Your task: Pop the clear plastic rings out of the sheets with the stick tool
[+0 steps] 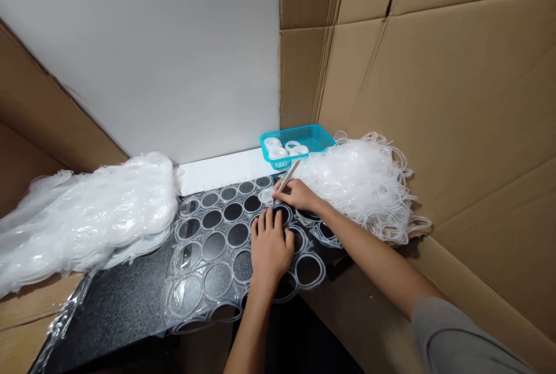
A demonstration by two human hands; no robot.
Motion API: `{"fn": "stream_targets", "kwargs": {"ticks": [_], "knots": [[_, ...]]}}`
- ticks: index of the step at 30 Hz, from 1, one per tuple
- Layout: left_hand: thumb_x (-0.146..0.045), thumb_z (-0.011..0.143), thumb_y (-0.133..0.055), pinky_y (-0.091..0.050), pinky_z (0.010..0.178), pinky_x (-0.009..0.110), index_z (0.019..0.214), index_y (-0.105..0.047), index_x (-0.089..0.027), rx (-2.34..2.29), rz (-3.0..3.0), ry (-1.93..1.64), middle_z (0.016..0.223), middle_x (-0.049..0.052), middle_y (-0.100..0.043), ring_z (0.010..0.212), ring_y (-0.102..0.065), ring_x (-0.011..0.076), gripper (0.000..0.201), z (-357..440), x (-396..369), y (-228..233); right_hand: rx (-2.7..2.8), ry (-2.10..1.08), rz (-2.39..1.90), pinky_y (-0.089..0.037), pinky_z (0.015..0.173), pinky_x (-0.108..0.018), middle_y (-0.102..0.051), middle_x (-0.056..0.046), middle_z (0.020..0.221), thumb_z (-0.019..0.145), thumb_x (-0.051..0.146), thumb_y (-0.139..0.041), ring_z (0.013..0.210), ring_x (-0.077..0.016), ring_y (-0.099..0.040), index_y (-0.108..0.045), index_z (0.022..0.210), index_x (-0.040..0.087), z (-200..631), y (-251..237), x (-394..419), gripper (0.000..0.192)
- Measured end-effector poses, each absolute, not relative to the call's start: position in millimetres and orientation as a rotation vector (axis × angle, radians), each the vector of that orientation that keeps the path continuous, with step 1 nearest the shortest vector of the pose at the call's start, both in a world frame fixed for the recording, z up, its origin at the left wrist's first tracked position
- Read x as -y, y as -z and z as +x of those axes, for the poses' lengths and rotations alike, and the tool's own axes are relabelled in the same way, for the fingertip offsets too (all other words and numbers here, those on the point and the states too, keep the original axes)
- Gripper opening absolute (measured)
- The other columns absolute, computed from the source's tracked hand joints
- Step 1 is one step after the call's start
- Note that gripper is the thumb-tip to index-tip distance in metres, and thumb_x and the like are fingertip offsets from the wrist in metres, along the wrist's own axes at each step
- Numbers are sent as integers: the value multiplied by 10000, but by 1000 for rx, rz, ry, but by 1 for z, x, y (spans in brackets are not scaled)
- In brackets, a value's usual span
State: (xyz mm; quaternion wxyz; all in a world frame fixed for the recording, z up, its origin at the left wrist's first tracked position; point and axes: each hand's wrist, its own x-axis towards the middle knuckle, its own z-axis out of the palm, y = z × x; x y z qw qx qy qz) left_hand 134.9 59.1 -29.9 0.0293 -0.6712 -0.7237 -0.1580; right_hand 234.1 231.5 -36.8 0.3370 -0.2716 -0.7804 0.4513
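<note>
A clear plastic sheet [204,258] with several round cut-outs lies flat on a black mat [121,304]. My left hand [270,246] presses flat on the sheet near its right side, fingers spread slightly. My right hand [297,193] grips a thin pen-like tool [290,174] and holds its tip down on the sheet just beyond my left fingertips.
A heap of clear plastic rings [365,180] lies at the right, a larger white heap [87,217] at the left. A teal basket [299,141] holding white tape rolls stands at the back. Cardboard walls [434,90] enclose the right and left sides.
</note>
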Motion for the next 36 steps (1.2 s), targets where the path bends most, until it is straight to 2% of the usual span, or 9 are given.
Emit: {"fn": "stream_targets", "kwargs": {"ticks": [3, 7, 10, 13, 20, 26, 29, 32, 36], "knots": [[-261, 1011, -452, -378, 1232, 556, 1440, -594, -127, 2223, -2067, 471, 1556, 165, -560, 1470, -479, 343, 472, 134, -59, 30, 2073, -1123, -715, -561, 753, -320, -739, -32, 819, 855, 356, -727, 761, -200, -704, -719, 850, 183, 234, 37, -232, 173], [-276, 1022, -431, -371, 1237, 564, 1475, -571, -120, 2192, -2076, 415, 1579, 172, -539, 1487, -467, 341, 499, 135, -59, 32, 2181, -906, -551, -566, 922, -362, -794, -59, 950, 934, 308, -677, 933, -227, -739, -768, 862, 198, 234, 39, -231, 160], [-283, 1030, -414, -368, 1241, 566, 1495, -559, -114, 2181, -2082, 383, 1584, 173, -533, 1493, -465, 341, 516, 135, -59, 33, 2352, -716, -399, -552, 1010, -364, -799, -68, 1135, 984, 240, -616, 1126, -231, -724, -798, 999, 221, 233, 39, -231, 184], [-294, 1034, -417, -357, 1254, 567, 1506, -553, -103, 2175, -2100, 380, 1589, 170, -528, 1502, -456, 341, 527, 134, -56, 34, 2479, -480, -477, -558, 1007, -372, -766, -80, 1266, 979, 161, -601, 1154, -236, -721, -789, 1130, 232, 229, 32, -235, 251], [-330, 1048, -419, -346, 1273, 555, 1565, -494, -191, 2120, -2209, 352, 1663, 94, -435, 1555, -390, 297, 540, 114, -32, 36, 2270, -280, -778, -553, 1019, -404, -773, -99, 1236, 998, 92, -515, 1171, -269, -714, -792, 1150, 200, 214, -14, -263, 334], [-373, 1072, -406, -334, 1275, 564, 1609, -420, -274, 2037, -2286, 381, 1688, 41, -401, 1569, -364, 283, 546, 88, 4, 42, 2259, -535, -707, -539, 1004, -386, -785, -74, 1222, 1031, 256, -586, 1147, -259, -725, -803, 1065, 231, 211, -20, -259, 221], [-395, 1069, -438, -324, 1277, 563, 1606, -416, -309, 2041, -2336, 439, 1689, 28, -408, 1560, -379, 282, 544, 78, 17, 41, 2300, -736, -723, -541, 921, -363, -813, -59, 1064, 988, 297, -664, 991, -240, -754, -793, 983, 238, 206, 3, -242, 142], [-400, 1063, -462, -360, 1251, 543, 1532, -509, -293, 2126, -2377, 506, 1640, 45, -484, 1518, -438, 276, 484, 77, 17, 29, 2143, -992, -774, -538, 784, -320, -786, -44, 861, 941, 323, -702, 814, -210, -735, -754, 925, 195, 202, 26, -228, 139], [-399, 1073, -432, -424, 1174, 542, 1391, -609, -260, 2236, -2287, 607, 1502, 83, -612, 1398, -548, 281, 390, 87, -6, 7, 2011, -1156, -788, -511, 697, -291, -758, -49, 824, 874, 371, -750, 745, -189, -694, -729, 878, 162, 199, 38, -221, 209]]}}
